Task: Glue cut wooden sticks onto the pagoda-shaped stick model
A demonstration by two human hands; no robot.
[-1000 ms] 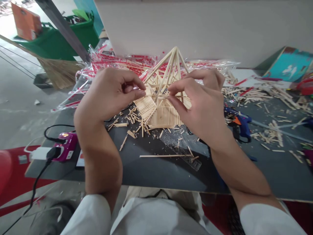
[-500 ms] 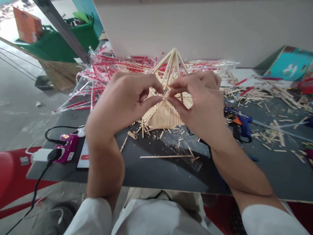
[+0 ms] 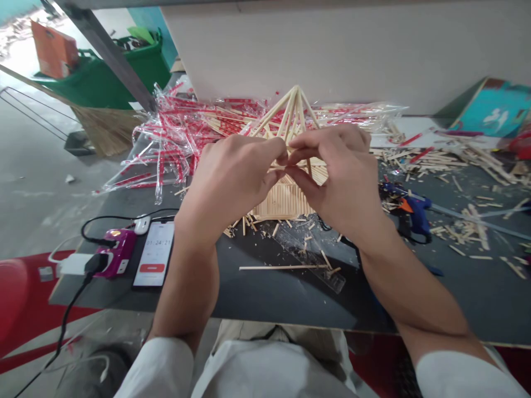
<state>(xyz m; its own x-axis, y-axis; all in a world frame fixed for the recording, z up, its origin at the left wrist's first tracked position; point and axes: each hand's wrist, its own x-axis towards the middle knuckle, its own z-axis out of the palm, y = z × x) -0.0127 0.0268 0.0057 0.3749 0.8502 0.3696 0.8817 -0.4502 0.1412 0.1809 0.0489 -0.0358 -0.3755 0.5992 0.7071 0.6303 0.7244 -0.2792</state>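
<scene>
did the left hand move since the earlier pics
Yes, the left hand has moved to the right: its fingertips now sit over the middle of the stick model, below its peak, whereas earlier they were at the model's left side.

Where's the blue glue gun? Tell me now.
In the head view, the blue hot glue gun lies on the dark tabletop, to the right of the right hand, with loose wooden sticks just beyond it.
</scene>
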